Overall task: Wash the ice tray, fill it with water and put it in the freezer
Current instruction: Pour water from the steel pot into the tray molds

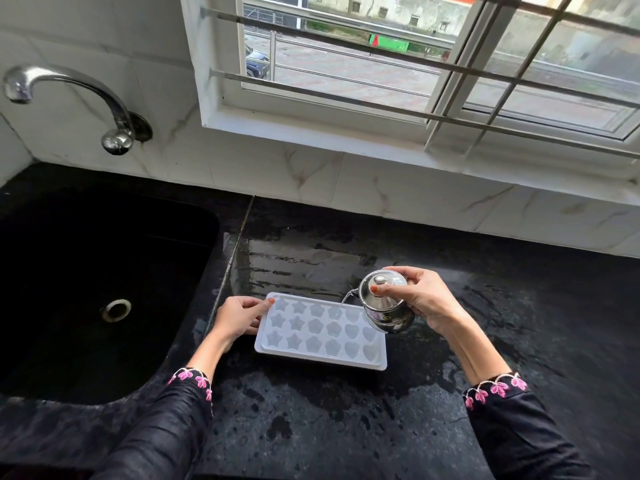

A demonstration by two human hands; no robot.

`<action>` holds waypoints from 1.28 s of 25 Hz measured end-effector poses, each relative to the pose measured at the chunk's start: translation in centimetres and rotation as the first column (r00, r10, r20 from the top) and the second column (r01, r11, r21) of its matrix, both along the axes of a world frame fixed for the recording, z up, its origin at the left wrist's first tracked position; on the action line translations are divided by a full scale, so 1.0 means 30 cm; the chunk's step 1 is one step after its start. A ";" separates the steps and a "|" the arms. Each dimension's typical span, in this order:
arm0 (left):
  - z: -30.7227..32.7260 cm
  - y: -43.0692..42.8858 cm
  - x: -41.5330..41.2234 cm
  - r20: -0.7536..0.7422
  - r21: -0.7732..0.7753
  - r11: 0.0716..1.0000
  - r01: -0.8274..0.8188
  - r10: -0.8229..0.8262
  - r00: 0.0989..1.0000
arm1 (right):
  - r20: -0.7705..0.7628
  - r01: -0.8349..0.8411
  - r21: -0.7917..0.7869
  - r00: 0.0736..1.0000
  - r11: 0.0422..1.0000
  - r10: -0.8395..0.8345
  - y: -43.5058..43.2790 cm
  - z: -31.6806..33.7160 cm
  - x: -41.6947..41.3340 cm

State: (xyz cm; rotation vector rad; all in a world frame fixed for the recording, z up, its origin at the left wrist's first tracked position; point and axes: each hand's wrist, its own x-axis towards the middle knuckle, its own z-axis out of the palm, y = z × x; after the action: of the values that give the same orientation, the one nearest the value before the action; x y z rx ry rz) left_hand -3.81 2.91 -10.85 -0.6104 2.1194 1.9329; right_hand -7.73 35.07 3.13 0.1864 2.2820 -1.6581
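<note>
A white ice tray (320,332) with star, flower and heart moulds lies flat on the black counter (346,420), just right of the sink. My left hand (239,318) grips its left short edge, thumb on the far corner. My right hand (424,299) holds a small lidded steel pot (384,301) tilted over the tray's far right corner. A thin stream of water (347,297) runs from its spout into the tray.
A black sink (86,296) with a steel drain lies to the left, below a wall-mounted steel tap (69,98). The counter around the tray is wet. A barred window (398,64) and marble-tiled wall stand behind.
</note>
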 end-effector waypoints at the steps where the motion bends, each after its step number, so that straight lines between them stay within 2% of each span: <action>1: 0.000 0.000 0.000 -0.002 0.001 1.000 0.000 0.000 1.000 | -0.001 -0.003 0.003 1.000 1.000 0.003 0.000 -0.002 -0.001; 11: 0.001 0.004 0.002 -0.007 0.042 0.999 0.000 0.000 1.000 | -0.018 -0.010 0.004 1.000 1.000 0.010 0.002 0.002 -0.001; 32: 0.001 -0.001 0.002 -0.002 0.023 1.000 -0.005 0.005 1.000 | -0.015 -0.044 -0.042 0.999 0.998 0.044 -0.108 -0.009 -0.015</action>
State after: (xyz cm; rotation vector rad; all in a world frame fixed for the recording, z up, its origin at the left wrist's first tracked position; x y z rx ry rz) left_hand -3.76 2.87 -10.82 -0.6103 2.0951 1.9586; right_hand -8.18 31.84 2.87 0.1141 2.2424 -1.6893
